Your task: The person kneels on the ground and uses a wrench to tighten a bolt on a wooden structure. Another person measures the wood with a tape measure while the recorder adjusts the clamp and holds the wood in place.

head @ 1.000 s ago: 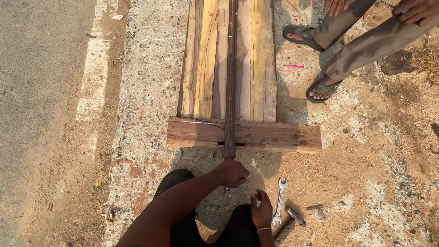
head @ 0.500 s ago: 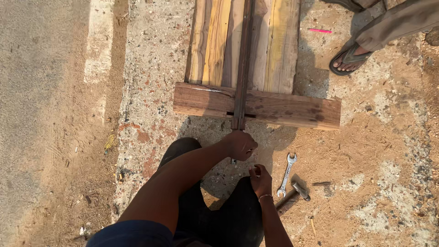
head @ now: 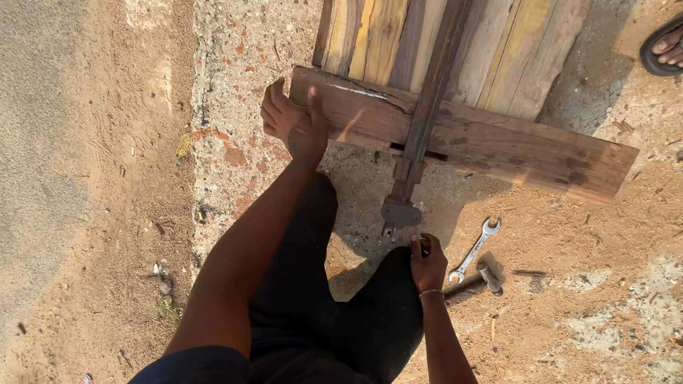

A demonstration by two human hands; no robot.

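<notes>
Black trousers fill the lower centre; person crouches over the work. Right hand (head: 427, 262), lower centre-right, is curled closed against the knee, apparently pinching something small; can't tell what. Just right of it on the sandy ground: open-ended spanner (head: 475, 249) and a hammer (head: 473, 281), parked within reach.

Mid-frame, the bar clamp (head: 421, 135) runs along the boards, its foot plate and screw end (head: 400, 215) overhanging toward the knees, probably so the screw stays reachable from the crouch.

Left hand (head: 294, 124), upper centre-left, fingers spread and loosely open, rests at the left end of the wooden crosspiece (head: 491, 146), gripping nothing; looks like it's steadying or feeling that end.

Crosspiece lies across the ends of the vertical planks (head: 384, 35), clamp bar passing over it.

Top right corner: another person's sandalled foot (head: 665, 46), well apart.
</notes>
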